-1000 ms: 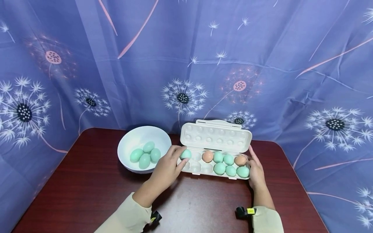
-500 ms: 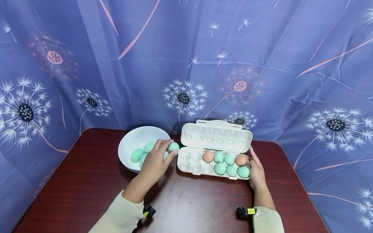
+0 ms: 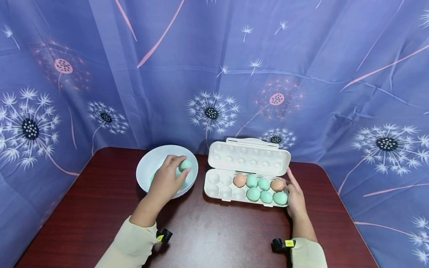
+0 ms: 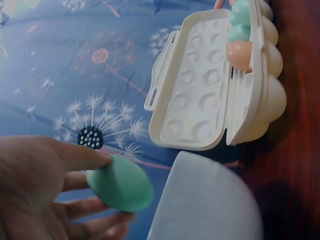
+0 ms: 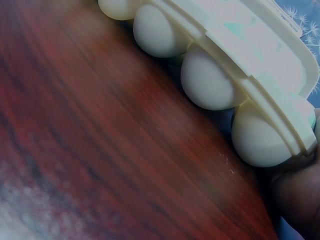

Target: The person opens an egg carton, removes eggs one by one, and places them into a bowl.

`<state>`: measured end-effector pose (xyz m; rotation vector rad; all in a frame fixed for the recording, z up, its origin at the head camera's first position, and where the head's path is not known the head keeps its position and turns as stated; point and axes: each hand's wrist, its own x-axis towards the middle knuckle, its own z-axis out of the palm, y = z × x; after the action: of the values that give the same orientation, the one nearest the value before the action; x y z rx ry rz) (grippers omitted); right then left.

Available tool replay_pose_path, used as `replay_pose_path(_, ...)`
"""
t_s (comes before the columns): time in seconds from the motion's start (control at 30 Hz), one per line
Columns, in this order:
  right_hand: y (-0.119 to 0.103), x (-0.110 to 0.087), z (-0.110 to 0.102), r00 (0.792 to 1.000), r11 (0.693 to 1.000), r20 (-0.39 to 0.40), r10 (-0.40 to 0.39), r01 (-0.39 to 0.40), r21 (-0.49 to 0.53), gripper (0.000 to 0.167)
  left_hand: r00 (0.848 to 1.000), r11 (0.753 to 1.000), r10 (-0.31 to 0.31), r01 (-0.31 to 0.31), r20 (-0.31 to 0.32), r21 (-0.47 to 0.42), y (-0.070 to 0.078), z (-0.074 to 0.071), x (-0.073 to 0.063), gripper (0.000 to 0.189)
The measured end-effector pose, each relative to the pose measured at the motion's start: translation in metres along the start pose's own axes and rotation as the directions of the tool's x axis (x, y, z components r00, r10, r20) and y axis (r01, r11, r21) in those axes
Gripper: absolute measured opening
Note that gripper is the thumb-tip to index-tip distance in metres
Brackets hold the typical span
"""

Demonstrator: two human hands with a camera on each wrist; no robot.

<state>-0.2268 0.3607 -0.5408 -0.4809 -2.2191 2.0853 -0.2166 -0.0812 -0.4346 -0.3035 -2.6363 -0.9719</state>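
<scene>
Over the white bowl, my left hand pinches a green egg between thumb and fingers. The left wrist view shows this egg at the fingertips, beside the bowl's outer wall. Most of the bowl's inside is hidden behind the hand; a bit of green shows past it. To the right stands a white egg carton with its lid raised. Two brown eggs and several green ones fill its right part, while the left cups hold none. My right hand grips the carton's right end.
The dark red wooden table extends in front of the bowl and carton. A blue curtain with dandelion prints hangs close behind the table's back edge. Black wrist cameras sit at both cuffs.
My left hand has carried the green egg leftward from the carton's left end cup back over the bowl. The right hand has stayed at the carton's right end.
</scene>
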Motion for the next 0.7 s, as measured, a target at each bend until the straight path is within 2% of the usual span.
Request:
replay_pose_path(0.13, -0.001, -0.001, 0.000, 1.000, 1.000, 0.006, 0.000, 0.000, 0.000, 0.071, 0.995, 0.996, -0.067, 0.063, 0.076, 0.056, -0.007, -0.005, 0.002, 0.043)
replay_pose_path(0.3, -0.001, -0.002, 0.001, 1.000, 1.000, 0.019, -0.011, 0.011, 0.007, 0.071, 0.977, 0.989, -0.125, 0.109, 0.173, 0.100, -0.014, -0.009, 0.001, 0.041)
replay_pose_path(0.5, 0.000, -0.003, 0.000, 0.999, 0.999, 0.018, -0.027, 0.027, 0.021, 0.070, 0.955, 0.983, -0.145, 0.108, 0.260, 0.149, -0.017, -0.011, 0.001, 0.041)
replay_pose_path(0.7, 0.001, -0.002, 0.000, 0.999, 0.999, 0.019, -0.034, 0.033, 0.041, 0.071, 0.945, 0.979, -0.154, 0.107, 0.288, 0.173, -0.020, -0.013, 0.002, 0.034)
